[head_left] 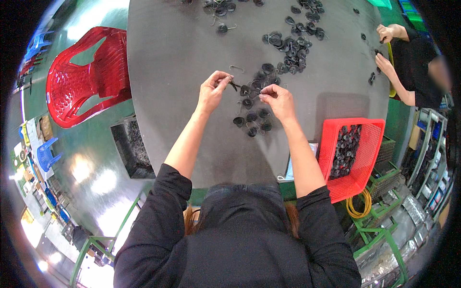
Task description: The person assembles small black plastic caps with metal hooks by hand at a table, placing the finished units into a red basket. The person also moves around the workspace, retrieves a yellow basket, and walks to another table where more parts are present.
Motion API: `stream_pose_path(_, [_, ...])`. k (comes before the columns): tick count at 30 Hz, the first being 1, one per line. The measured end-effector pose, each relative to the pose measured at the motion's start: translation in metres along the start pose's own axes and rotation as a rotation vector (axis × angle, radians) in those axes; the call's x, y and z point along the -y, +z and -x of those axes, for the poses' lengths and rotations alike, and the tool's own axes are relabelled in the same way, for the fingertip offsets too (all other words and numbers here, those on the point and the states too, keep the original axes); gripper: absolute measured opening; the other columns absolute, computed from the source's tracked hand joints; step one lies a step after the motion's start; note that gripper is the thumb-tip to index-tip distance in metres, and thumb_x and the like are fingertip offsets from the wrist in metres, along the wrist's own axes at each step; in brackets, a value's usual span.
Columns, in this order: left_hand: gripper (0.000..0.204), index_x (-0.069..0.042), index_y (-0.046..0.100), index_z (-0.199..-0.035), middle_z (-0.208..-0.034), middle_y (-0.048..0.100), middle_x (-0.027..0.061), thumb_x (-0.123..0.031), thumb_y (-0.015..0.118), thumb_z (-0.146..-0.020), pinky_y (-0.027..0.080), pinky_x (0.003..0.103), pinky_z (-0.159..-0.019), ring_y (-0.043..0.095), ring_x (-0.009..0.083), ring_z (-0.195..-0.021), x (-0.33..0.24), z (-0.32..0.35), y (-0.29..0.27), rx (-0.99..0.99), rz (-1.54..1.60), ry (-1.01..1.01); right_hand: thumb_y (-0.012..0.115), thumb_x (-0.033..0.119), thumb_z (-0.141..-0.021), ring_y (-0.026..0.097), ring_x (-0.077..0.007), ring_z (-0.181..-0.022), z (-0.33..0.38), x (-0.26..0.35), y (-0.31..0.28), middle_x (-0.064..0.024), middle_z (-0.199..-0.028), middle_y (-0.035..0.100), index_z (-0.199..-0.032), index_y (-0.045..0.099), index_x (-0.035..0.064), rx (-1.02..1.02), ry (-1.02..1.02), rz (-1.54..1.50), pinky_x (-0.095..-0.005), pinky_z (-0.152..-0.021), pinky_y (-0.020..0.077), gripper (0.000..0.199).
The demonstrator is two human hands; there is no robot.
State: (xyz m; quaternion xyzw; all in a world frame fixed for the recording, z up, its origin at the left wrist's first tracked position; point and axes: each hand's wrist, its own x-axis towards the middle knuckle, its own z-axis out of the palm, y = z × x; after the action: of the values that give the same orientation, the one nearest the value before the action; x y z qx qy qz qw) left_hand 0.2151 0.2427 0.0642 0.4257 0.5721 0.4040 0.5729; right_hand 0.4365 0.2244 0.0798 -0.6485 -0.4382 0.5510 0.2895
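Observation:
My left hand point(214, 90) is closed in a pinch above the grey table point(177, 139). A thin dark piece point(234, 85) sticks out from its fingertips; its exact kind is too small to tell. A little to the right, my right hand point(280, 100) also pinches, its fingertips at a small dark part that I cannot make out clearly. Between and below the hands lie several round black discs point(251, 116) with thin metal hooks. One bare hook-shaped wire point(236, 67) rests beyond my left hand.
A bigger heap of black discs point(293, 48) spreads across the far table. At right stands a red basket point(353, 185) holding more discs. Beyond the right table edge, another person's hands point(385, 60) handle small dark parts. A red chair point(79, 72) and a black bin point(126, 163) are left.

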Motion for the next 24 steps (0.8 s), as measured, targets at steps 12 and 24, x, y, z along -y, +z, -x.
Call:
stream_pose_path(12, [0.013,-0.011,0.057,-0.1,-0.098,0.061,-0.0011,-0.02,0.051,-0.092,0.05,0.029,-0.077,0.058,0.0086,-0.09,-0.005,0.016,0.025,0.234,0.307,-0.178,0.069,0.023,-0.075,0.064,-0.0218,-0.069,0.008,0.044,0.04,-0.0109,-0.079,0.066,-0.086,0.065,0.0035,-0.059,-0.204,0.132,-0.0318,-0.063,0.0488,0.023])
stream_pose_path(24, [0.023,-0.002,0.064,-0.093,-0.074,0.062,0.0006,-0.022,0.061,-0.083,0.043,0.022,-0.06,0.05,0.0057,-0.064,-0.007,0.016,0.076,0.418,-0.178,-0.185,0.068,0.015,-0.076,0.061,-0.0157,-0.055,0.04,0.008,0.0,-0.0069,-0.065,0.064,-0.077,0.063,0.0013,-0.325,0.026,0.022,-0.0296,-0.055,0.0479,0.015])
